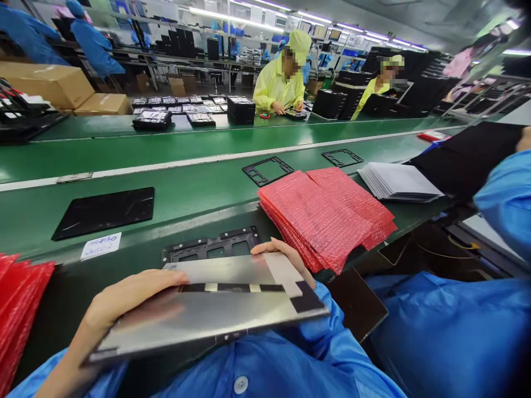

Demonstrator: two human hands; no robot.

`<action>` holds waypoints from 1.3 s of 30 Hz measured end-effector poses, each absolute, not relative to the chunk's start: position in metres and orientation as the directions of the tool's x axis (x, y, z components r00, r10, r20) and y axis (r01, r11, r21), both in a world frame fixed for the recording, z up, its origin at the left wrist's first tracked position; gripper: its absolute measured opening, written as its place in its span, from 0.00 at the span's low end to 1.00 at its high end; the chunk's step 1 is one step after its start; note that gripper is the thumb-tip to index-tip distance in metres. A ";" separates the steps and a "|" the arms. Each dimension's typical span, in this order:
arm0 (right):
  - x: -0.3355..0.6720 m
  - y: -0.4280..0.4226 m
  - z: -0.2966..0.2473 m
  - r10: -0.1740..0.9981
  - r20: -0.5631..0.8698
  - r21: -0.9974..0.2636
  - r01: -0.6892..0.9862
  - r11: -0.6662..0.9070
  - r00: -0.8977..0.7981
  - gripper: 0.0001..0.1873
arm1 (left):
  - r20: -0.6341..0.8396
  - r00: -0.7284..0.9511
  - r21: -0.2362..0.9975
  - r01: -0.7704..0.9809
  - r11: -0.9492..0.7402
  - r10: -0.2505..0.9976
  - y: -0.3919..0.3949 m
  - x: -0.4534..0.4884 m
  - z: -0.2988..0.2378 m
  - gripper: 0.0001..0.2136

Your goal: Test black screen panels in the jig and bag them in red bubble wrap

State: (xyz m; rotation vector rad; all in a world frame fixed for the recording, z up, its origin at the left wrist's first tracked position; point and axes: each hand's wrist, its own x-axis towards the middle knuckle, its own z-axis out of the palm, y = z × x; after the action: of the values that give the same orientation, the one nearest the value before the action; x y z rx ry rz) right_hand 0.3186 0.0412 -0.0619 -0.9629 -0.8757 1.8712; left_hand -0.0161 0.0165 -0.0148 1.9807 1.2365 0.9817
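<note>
Between my two hands I hold a flat display panel (232,315), its silvery metal back turned up and tilted above my lap. A dark strip with pale patches runs across it. My left hand (133,296) grips the left side, fingers lying over the top. Around the far right corner wraps my right hand (286,254), its thumb side partly hidden by the panel. Just beyond the panel, a black plastic frame (211,243) lies on the bench, partly covered from view.
Red bubble-wrap bags (319,213) are stacked to the right, more red bags (20,309) at left. A black screen (105,213) and a handwritten label (100,246) lie on the green bench. White sleeves (398,179) sit near a co-worker's blue sleeve (508,199).
</note>
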 end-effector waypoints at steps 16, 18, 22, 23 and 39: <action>0.298 0.062 -0.088 0.906 -0.293 -0.655 -0.625 -0.424 -0.307 0.21 | -0.295 -0.104 0.942 0.134 0.307 0.950 0.053 0.004 -0.012 0.19; 0.294 0.063 -0.088 0.908 -0.318 -0.655 -0.629 -0.419 -0.274 0.19 | -0.297 -0.080 0.944 0.125 0.305 0.952 0.056 0.003 -0.013 0.19; 0.285 0.062 -0.093 0.932 -0.290 -0.715 -0.597 -0.363 -0.219 0.19 | -0.349 -0.012 0.929 0.124 0.348 0.937 0.072 -0.005 -0.018 0.20; 0.282 0.062 -0.096 0.938 -0.275 -0.723 -0.597 -0.346 -0.211 0.18 | -0.378 0.031 0.923 0.092 0.374 0.925 0.079 -0.008 -0.019 0.23; 0.280 0.056 -0.100 0.943 -0.293 -0.559 -0.772 -0.302 -0.157 0.23 | -0.081 0.101 0.741 0.672 -0.008 0.992 0.307 0.117 -0.065 0.23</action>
State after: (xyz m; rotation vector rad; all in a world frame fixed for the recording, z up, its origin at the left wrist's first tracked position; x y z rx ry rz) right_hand 0.2800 0.0560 -0.0997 -0.7129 -0.3297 1.7514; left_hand 0.1165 0.3070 -0.0648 1.7457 1.6358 0.6419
